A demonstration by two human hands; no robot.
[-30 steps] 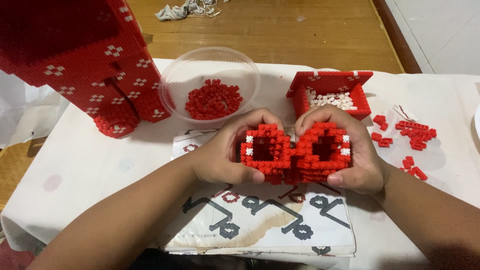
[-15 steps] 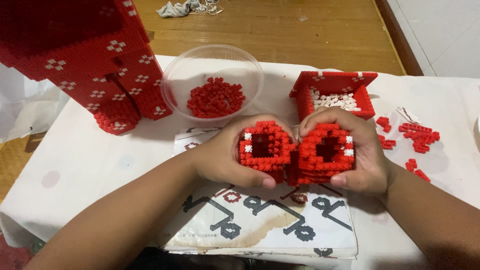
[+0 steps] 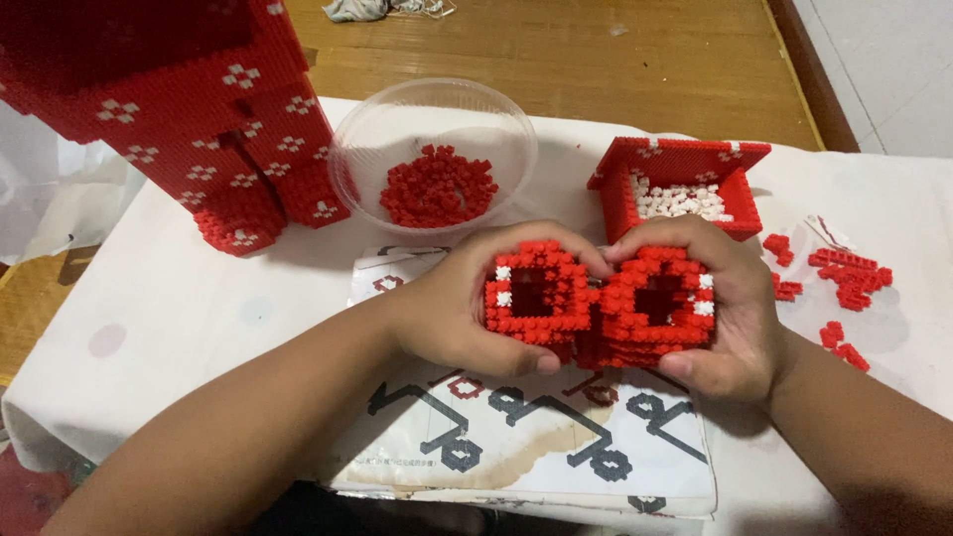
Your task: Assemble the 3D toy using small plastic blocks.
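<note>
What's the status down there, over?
Left hand and right hand both grip red block piece, pressed together. Over printed sheet. Nothing in the way.

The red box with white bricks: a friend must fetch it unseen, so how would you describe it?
On the white-covered table, look beyond the right hand, beside the clear bowl of red bricks. The red box is square, open-topped, and alone holds white pieces.

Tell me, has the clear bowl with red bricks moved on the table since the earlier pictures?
No. The clear bowl sits in the same place, between the big red model and the red box, as before.
</note>
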